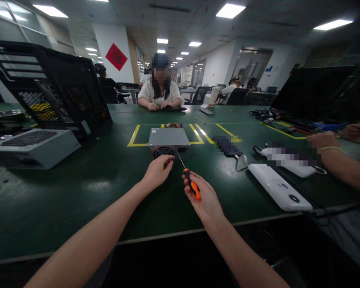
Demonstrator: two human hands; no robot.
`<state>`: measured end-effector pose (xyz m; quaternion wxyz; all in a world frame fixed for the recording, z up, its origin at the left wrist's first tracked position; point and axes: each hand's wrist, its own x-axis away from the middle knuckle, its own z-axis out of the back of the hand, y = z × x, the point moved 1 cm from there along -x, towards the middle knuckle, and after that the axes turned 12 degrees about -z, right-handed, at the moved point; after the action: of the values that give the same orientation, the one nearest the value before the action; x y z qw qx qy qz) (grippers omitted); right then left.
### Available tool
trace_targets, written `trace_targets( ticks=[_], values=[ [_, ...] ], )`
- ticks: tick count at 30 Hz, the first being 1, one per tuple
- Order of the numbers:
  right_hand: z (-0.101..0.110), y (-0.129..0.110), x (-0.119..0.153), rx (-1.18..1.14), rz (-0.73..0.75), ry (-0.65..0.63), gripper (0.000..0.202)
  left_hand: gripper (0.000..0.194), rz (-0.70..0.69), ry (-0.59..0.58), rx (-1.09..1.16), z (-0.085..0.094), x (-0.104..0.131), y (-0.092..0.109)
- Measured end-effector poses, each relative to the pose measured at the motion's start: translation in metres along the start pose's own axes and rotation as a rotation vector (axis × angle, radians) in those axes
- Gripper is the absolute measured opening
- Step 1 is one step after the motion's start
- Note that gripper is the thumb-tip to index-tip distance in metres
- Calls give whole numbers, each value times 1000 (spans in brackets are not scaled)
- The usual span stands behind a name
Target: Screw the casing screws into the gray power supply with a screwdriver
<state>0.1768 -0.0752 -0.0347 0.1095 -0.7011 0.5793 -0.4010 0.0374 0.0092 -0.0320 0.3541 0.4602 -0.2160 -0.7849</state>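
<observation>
Screwdriver and metal power box on a green bench (108, 188), seen from the worker's head. The power box (169, 137) sits straight ahead of the worker, with its fan opening (162, 153) and power socket (182, 150) on the near face. The right hand (209, 196) has its grip wrapped around the orange-and-black handle of the screwdriver (193, 186). The tool's long axis slants from near right to far left, so the box lies far and slightly left of this grip; the tip meets the near face visually between fan and socket, though whether it sits in a screw cannot be told. The left hand (157, 173) is nearer the box, its fingers partly curled before the lower part of the fan; whether its grip pinches anything, or touches the face, cannot be told.

Containers: at far left, a black computer case (85, 94) stands tilted in view, yellow showing through its mesh, inside or behind being unclear. Beside it lies a second metal box (54, 148), vented on top. Shiny round dishes (7, 115) stand at the left edge, their contents too indistinct to name.
</observation>
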Motion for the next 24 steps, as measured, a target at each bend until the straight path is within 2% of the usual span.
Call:
trace_targets(
  ticks=[9,19,24],
  values=[
    [-3,2,0,8,16,11,15,23,-13,-7,27,0,1,-1],
    [-6,2,-1,-1,22,6,14,25,-74,-47,-65,-2,2,-4],
    [-7,1,0,57,116,-27,19,26,-98,-84,-166,-2,1,-5]
  ],
)
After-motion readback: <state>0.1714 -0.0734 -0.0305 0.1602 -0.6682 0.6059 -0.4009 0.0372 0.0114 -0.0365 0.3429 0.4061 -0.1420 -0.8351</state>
